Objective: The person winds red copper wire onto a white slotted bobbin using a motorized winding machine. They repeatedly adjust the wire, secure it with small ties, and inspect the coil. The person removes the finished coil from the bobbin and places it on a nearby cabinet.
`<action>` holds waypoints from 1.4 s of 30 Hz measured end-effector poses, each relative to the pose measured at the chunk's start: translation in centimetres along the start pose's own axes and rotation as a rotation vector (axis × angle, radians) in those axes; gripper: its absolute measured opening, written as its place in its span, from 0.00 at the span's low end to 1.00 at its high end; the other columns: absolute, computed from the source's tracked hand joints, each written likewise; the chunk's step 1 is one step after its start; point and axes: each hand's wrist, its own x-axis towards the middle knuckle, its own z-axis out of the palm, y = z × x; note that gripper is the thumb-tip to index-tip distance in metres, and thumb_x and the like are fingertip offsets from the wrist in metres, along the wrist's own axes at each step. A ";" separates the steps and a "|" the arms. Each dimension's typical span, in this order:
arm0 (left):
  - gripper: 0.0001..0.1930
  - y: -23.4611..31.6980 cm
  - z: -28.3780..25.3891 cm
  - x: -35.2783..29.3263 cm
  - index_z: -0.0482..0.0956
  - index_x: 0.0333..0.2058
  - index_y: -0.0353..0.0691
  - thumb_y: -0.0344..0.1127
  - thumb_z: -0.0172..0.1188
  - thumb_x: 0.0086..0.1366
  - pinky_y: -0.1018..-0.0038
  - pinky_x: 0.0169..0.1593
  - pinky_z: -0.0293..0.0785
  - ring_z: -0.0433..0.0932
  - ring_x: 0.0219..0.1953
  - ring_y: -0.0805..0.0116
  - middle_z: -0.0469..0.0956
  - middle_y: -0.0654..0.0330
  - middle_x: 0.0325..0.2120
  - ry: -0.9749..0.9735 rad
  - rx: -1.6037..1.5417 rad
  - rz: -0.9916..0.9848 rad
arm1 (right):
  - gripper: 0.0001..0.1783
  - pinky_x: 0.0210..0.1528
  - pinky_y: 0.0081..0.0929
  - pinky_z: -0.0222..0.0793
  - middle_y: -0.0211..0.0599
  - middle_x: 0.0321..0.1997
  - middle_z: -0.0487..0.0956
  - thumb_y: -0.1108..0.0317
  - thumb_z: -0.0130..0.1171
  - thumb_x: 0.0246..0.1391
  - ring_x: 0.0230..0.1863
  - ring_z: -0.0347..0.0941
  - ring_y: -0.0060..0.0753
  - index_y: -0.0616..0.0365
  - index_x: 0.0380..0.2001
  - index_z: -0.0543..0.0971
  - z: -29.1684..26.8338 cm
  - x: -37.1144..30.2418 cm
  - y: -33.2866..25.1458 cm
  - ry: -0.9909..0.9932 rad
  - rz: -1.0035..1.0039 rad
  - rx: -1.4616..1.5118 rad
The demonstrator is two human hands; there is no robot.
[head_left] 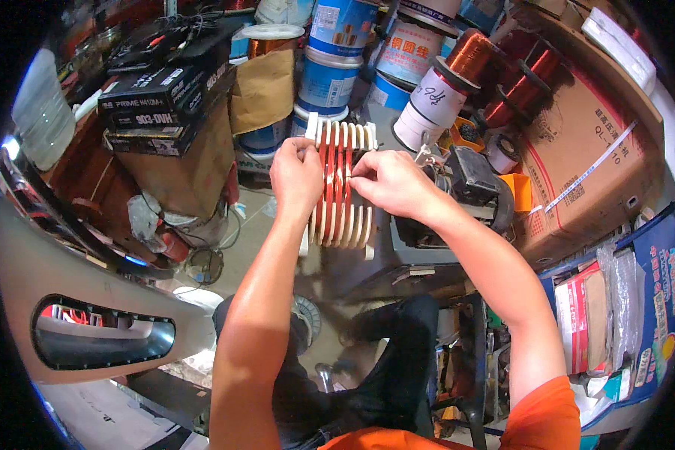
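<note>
Apparently sitting about midway through winding: white slotted coil former (356, 217) at chest height ahead, 2 left grooves filled with copper wire (330, 184), remaining grooves lying bare. Left hand (296, 176) and right hand (390, 182) both pinching wire, fingertips closed.

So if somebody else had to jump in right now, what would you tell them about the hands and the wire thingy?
Left hand: fingers pinched on the left side of the white ribbed winding form.
Right hand: fingertips pressing on the copper wire in the form's grooves.
Where: the form stands upright on the winding machine, in front of the copper wire spools.
Done: the left grooves hold copper turns.
Left: the right grooves look bare.
</note>
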 end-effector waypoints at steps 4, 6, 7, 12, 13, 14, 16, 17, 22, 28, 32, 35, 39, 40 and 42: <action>0.09 -1.0 0.3 0.2 0.80 0.36 0.35 0.34 0.57 0.61 0.65 0.43 0.74 0.80 0.35 0.56 0.80 0.50 0.31 0.003 -0.063 0.043 | 0.12 0.38 0.44 0.74 0.49 0.31 0.81 0.64 0.57 0.50 0.35 0.78 0.54 0.63 0.28 0.79 0.7 0.2 0.3 0.095 -0.192 -0.201; 0.09 -1.1 0.2 0.2 0.80 0.36 0.35 0.34 0.57 0.61 0.65 0.43 0.74 0.80 0.35 0.56 0.80 0.50 0.31 0.008 -0.039 0.040 | 0.10 0.37 0.46 0.74 0.47 0.30 0.80 0.64 0.56 0.51 0.35 0.77 0.54 0.62 0.26 0.77 1.2 0.7 0.7 0.215 -0.262 -0.272; 0.09 -0.9 0.1 0.2 0.80 0.36 0.35 0.34 0.57 0.61 0.65 0.43 0.74 0.80 0.34 0.57 0.80 0.50 0.31 0.007 -0.028 0.039 | 0.10 0.36 0.47 0.73 0.47 0.30 0.79 0.65 0.56 0.51 0.35 0.77 0.54 0.62 0.25 0.76 1.3 0.9 0.8 0.277 -0.293 -0.309; 0.11 -0.8 -0.1 0.4 0.79 0.39 0.33 0.35 0.57 0.63 0.70 0.43 0.74 0.79 0.36 0.65 0.81 0.55 0.32 -0.032 -0.102 -0.019 | 0.10 0.37 0.41 0.73 0.45 0.31 0.79 0.65 0.61 0.51 0.34 0.77 0.50 0.62 0.29 0.80 1.4 1.6 1.0 0.383 -0.212 -0.333; 0.12 -0.3 -0.4 0.3 0.78 0.41 0.31 0.35 0.57 0.64 0.72 0.44 0.73 0.79 0.38 0.67 0.81 0.56 0.35 -0.056 -0.140 -0.067 | 0.10 0.36 0.40 0.73 0.44 0.31 0.79 0.65 0.61 0.51 0.33 0.77 0.48 0.62 0.30 0.80 1.2 1.1 0.9 0.395 -0.193 -0.323; 0.13 0.1 -0.7 0.4 0.78 0.42 0.30 0.35 0.57 0.66 0.73 0.46 0.73 0.78 0.41 0.70 0.82 0.58 0.38 -0.079 -0.177 -0.114 | 0.10 0.35 0.39 0.73 0.44 0.31 0.79 0.64 0.62 0.51 0.31 0.77 0.47 0.62 0.31 0.80 0.9 0.7 0.7 0.408 -0.174 -0.314; 0.17 1.2 -1.8 0.7 0.74 0.45 0.33 0.43 0.55 0.69 0.77 0.37 0.69 0.71 0.31 0.76 0.76 0.65 0.33 -0.160 -0.552 -0.228 | 0.11 0.34 0.34 0.73 0.41 0.31 0.79 0.66 0.63 0.51 0.29 0.76 0.40 0.62 0.34 0.80 0.3 0.0 -0.3 0.551 -0.187 -0.166; 0.19 1.6 -2.8 0.9 0.73 0.45 0.35 0.48 0.53 0.71 0.78 0.33 0.67 0.68 0.27 0.78 0.73 0.66 0.30 -0.259 -0.793 -0.352 | 0.11 0.33 0.31 0.72 0.40 0.31 0.79 0.67 0.64 0.50 0.27 0.75 0.36 0.62 0.35 0.80 0.0 -0.3 -0.7 0.621 -0.193 -0.092; 0.36 4.0 -4.6 -0.1 0.64 0.53 0.37 0.68 0.35 0.69 0.73 0.38 0.69 0.71 0.32 0.70 0.73 0.60 0.35 -0.602 -1.133 -0.386 | 0.12 0.32 0.20 0.66 0.34 0.32 0.75 0.71 0.66 0.48 0.29 0.69 0.24 0.59 0.39 0.82 0.5 -0.9 -3.7 0.453 -0.359 0.203; 0.39 5.3 -3.6 -1.5 0.63 0.56 0.35 0.69 0.33 0.68 0.67 0.55 0.70 0.74 0.46 0.65 0.74 0.57 0.43 -0.658 -1.081 -0.310 | 0.08 0.42 0.40 0.71 0.43 0.35 0.77 0.67 0.62 0.48 0.39 0.75 0.47 0.58 0.32 0.82 1.0 0.1 -4.3 0.365 -0.269 0.067; 0.25 4.4 -4.0 -1.5 0.68 0.53 0.34 0.51 0.47 0.72 0.68 0.52 0.73 0.76 0.46 0.67 0.75 0.56 0.45 -0.754 -1.005 -0.229 | 0.07 0.38 0.32 0.74 0.45 0.30 0.81 0.68 0.62 0.50 0.32 0.79 0.38 0.61 0.30 0.82 1.2 0.4 -3.9 0.423 -0.103 0.524; 0.11 4.7 -4.3 -1.6 0.74 0.44 0.34 0.34 0.57 0.69 0.73 0.44 0.78 0.79 0.38 0.70 0.79 0.56 0.38 -0.690 -0.937 -0.224 | 0.09 0.35 0.26 0.73 0.39 0.27 0.82 0.68 0.62 0.54 0.29 0.77 0.23 0.65 0.31 0.81 1.1 0.1 -3.3 0.384 -0.030 0.778; 0.09 4.0 -4.6 -1.1 0.75 0.37 0.35 0.36 0.57 0.69 0.77 0.37 0.79 0.80 0.30 0.71 0.80 0.58 0.30 -0.618 -0.789 -0.175 | 0.08 0.33 0.25 0.72 0.36 0.27 0.81 0.69 0.62 0.55 0.28 0.75 0.21 0.65 0.29 0.80 0.9 -0.3 -2.4 0.368 -0.024 0.636; 0.09 4.1 -4.7 -1.1 0.75 0.37 0.35 0.37 0.57 0.69 0.77 0.36 0.79 0.80 0.30 0.72 0.80 0.58 0.30 -0.620 -0.763 -0.179 | 0.08 0.33 0.24 0.71 0.36 0.26 0.81 0.69 0.62 0.55 0.28 0.74 0.21 0.65 0.29 0.80 1.0 -0.5 -2.1 0.372 -0.021 0.629; 0.10 4.1 -4.6 -1.1 0.75 0.36 0.35 0.38 0.57 0.69 0.78 0.36 0.78 0.79 0.29 0.72 0.80 0.59 0.30 -0.614 -0.749 -0.194 | 0.07 0.34 0.23 0.71 0.34 0.28 0.80 0.71 0.61 0.56 0.30 0.74 0.19 0.65 0.30 0.79 1.0 -0.8 -2.1 0.338 0.003 0.642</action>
